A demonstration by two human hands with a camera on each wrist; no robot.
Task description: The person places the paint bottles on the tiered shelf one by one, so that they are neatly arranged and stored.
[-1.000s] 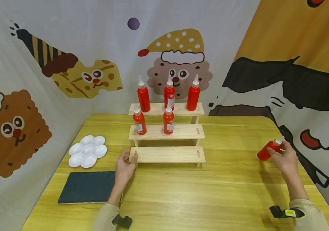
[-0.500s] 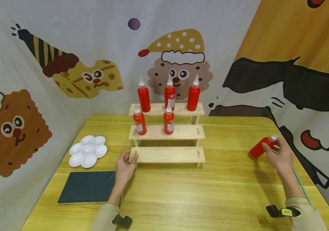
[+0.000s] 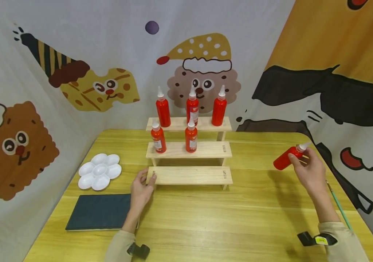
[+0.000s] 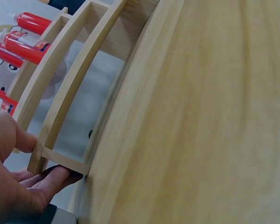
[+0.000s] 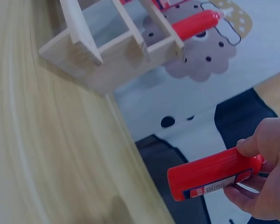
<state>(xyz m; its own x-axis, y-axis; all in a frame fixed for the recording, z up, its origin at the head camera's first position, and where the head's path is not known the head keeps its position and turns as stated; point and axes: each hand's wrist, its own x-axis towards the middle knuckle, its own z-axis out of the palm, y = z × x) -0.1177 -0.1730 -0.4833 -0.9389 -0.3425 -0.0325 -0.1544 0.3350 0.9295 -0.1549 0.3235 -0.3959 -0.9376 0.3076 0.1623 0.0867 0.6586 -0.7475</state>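
Observation:
My right hand (image 3: 311,173) grips a red paint bottle (image 3: 286,158) near its neck, over the right side of the table. The bottle tilts, its white nozzle pointing up and right; in the right wrist view its label (image 5: 217,185) shows. My left hand (image 3: 142,189) holds the left end of the lowest step of a three-step wooden rack (image 3: 189,175), thumb on top, fingers at the side panel (image 4: 65,161). Three red bottles stand on the top step, among them one at the right (image 3: 219,109). The middle step bears two more, one at left (image 3: 158,140) and one near its centre (image 3: 191,140).
A white flower-shaped palette (image 3: 99,171) lies on the table's left. Below it is a dark green flat pad or book (image 3: 98,213), partly behind the left forearm. A thin green paintbrush (image 3: 338,205) lies by the right edge. Cartoon-printed cloth (image 3: 114,43) hangs behind the table.
My right hand has carried the red paint bottle left and up, away from the table's right edge. The green paintbrush has come into sight beside the arm. The left hand stays put.

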